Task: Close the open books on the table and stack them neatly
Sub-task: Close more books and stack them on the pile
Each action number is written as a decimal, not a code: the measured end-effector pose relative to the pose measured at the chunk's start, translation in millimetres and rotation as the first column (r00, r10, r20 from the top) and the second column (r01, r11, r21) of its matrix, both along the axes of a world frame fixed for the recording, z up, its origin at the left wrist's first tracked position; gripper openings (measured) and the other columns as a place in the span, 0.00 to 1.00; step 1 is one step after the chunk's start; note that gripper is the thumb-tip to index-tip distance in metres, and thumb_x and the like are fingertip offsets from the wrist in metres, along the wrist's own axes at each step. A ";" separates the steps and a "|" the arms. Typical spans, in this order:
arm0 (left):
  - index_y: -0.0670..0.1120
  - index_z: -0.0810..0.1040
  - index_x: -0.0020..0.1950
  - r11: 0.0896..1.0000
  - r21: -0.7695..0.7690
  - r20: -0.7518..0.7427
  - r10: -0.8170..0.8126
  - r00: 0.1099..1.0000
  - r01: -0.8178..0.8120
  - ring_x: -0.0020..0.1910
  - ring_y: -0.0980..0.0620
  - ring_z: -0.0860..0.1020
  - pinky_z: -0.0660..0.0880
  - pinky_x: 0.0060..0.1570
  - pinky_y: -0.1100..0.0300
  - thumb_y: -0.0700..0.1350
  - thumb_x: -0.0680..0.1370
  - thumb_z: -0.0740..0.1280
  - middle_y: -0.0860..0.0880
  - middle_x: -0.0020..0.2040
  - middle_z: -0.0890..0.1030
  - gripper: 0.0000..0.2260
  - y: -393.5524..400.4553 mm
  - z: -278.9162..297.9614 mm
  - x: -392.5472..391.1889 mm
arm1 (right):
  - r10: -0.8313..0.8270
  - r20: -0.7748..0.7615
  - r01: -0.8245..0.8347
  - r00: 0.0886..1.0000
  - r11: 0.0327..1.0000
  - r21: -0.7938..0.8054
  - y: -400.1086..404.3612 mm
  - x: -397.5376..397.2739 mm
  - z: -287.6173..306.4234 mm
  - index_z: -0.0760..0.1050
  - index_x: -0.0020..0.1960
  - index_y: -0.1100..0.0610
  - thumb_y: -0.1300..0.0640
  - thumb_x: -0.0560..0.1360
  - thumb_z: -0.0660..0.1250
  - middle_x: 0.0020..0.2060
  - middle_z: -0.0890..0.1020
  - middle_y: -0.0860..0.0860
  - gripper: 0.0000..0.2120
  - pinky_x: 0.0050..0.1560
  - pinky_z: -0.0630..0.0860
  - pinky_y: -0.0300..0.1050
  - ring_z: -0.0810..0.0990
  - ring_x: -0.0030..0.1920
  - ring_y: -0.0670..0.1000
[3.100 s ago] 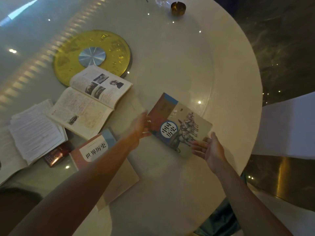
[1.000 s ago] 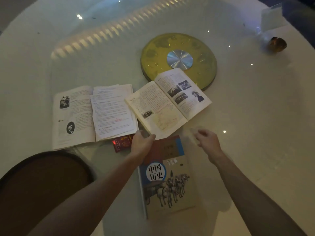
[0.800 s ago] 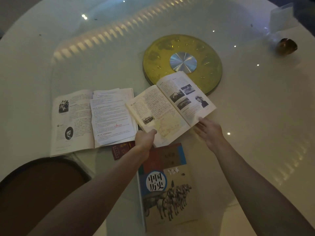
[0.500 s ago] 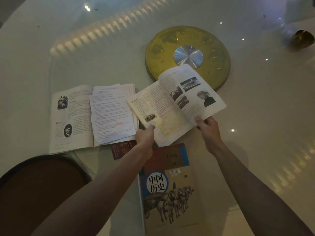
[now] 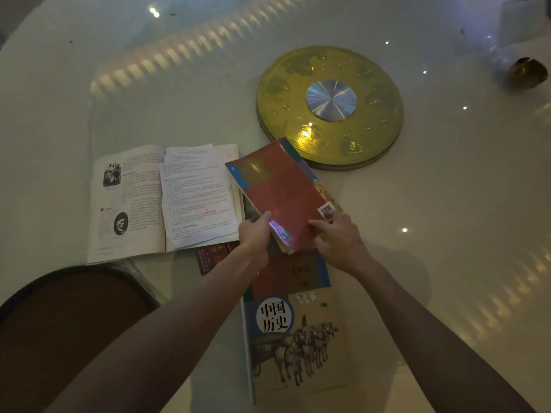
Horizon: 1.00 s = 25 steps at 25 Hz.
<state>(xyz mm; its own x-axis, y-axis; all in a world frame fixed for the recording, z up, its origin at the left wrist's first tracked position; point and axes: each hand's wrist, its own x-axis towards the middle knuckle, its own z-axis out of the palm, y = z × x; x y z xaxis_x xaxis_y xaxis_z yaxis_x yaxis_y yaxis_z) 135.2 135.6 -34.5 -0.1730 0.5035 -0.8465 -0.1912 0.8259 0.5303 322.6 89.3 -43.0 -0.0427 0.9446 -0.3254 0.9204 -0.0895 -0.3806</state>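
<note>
No real containers here; closest is a small dark-gold bowl [image 5: 527, 73] at far right of the surface [image 5: 447, 204], contents can't be made out. A red booklet [image 5: 213, 257] lies flat, partly tucked under the open book.

Red-covered book [image 5: 280, 192] is shut, back cover up w/ a barcode sticker near its right corner. It's held at its near end by both hands, tilted, far corner just over the rim of the gold disc [image 5: 329, 107]. Left hand [image 5: 255, 234] grips the near-left corner, thumb on top of the cover, fingers under. Right hand [image 5: 340, 238] pinches the near-right corner by the barcode, thumb & forefinger on the cover. Both grips closed on the same book, w/ it between them.

Directly below the hands, nearer the person: closed history book [image 5: 293, 332] w/ horses & chariot on the cover, lying flat face up. The held book's near end overlaps its top edge; can't tell if they touch.

Left of the held book: open book [image 5: 131, 201], pages up, loose printed sheets [image 5: 196, 195] on its right page.

Count: 3 books (1 held & shut, 1 shut & flat, 1 open), 1 booklet, 1 disc, 1 bowl, 2 hands. Dark round chair back [image 5: 68, 323] at lower left.
</note>
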 end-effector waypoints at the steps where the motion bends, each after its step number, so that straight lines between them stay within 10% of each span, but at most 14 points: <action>1: 0.40 0.78 0.66 0.999 0.039 0.014 -0.022 1.000 0.022 0.57 0.42 0.82 0.79 0.61 0.45 0.48 0.81 0.68 0.42 0.58 0.84 0.17 -0.1 4.2 1.4 | -0.015 -0.017 0.014 1.000 0.999 -0.029 -0.5 -2.4 5.6 0.75 0.73 0.52 0.50 0.76 0.65 0.70 0.73 0.58 0.25 0.69 0.69 0.60 0.69 0.69 0.60; 7: 0.36 0.80 0.58 0.946 0.313 0.143 -0.140 0.980 0.089 0.47 0.43 0.84 0.84 0.44 0.55 0.40 0.79 0.70 0.39 0.49 0.84 0.11 16.2 48.2 15.0 | 0.007 -0.149 0.009 0.989 0.994 0.107 -7.5 -12.6 39.7 0.67 0.76 0.59 0.47 0.71 0.74 0.63 0.78 0.58 0.38 0.60 0.76 0.58 0.78 0.60 0.60; 13: 0.46 0.83 0.56 0.843 0.513 0.156 -0.278 0.948 0.163 0.44 0.52 0.85 0.81 0.38 0.64 0.49 0.81 0.68 0.48 0.47 0.86 0.09 17.4 102.7 23.7 | -0.192 -0.251 0.290 0.949 0.846 0.447 -9.6 -9.3 77.8 0.77 0.68 0.58 0.62 0.80 0.66 0.46 0.86 0.57 0.17 0.41 0.83 0.57 0.85 0.43 0.60; 18: 0.42 0.68 0.75 0.921 0.283 -0.122 -0.242 0.962 0.268 0.61 0.46 0.79 0.78 0.62 0.49 0.51 0.80 0.69 0.44 0.63 0.78 0.27 -23.3 94.7 -4.8 | -0.545 -0.805 0.621 0.235 0.722 -0.307 -42.2 -3.2 93.1 0.79 0.60 0.63 0.60 0.81 0.68 0.48 0.88 0.59 0.10 0.39 0.86 0.55 0.88 0.46 0.61; 22: 0.38 0.75 0.65 0.963 0.252 0.207 -0.148 0.967 0.094 0.35 0.52 0.86 0.82 0.30 0.58 0.38 0.81 0.67 0.43 0.47 0.84 0.13 -80.4 86.1 -25.8 | -0.574 -0.816 0.459 0.061 0.743 -0.488 -103.6 -5.0 77.6 0.78 0.64 0.64 0.59 0.81 0.68 0.55 0.87 0.61 0.14 0.44 0.86 0.53 0.88 0.51 0.60; 25: 0.45 0.76 0.56 0.968 0.234 0.122 -0.125 0.985 0.093 0.43 0.46 0.86 0.83 0.33 0.53 0.37 0.81 0.67 0.44 0.49 0.82 0.06 -121.5 67.5 -35.6 | -0.616 -0.788 0.486 0.006 0.690 -0.536 -142.5 -8.4 58.2 0.78 0.64 0.62 0.65 0.78 0.69 0.55 0.87 0.59 0.14 0.44 0.85 0.52 0.87 0.52 0.59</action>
<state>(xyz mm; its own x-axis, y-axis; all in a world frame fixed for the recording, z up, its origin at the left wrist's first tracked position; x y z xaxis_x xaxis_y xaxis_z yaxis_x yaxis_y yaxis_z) 99.5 14.2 32.9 0.0012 0.6943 -0.7197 -0.1891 0.7069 0.6816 314.3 -53.2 15.2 0.1746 0.8020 -0.5712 -0.3704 -0.4840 -0.7928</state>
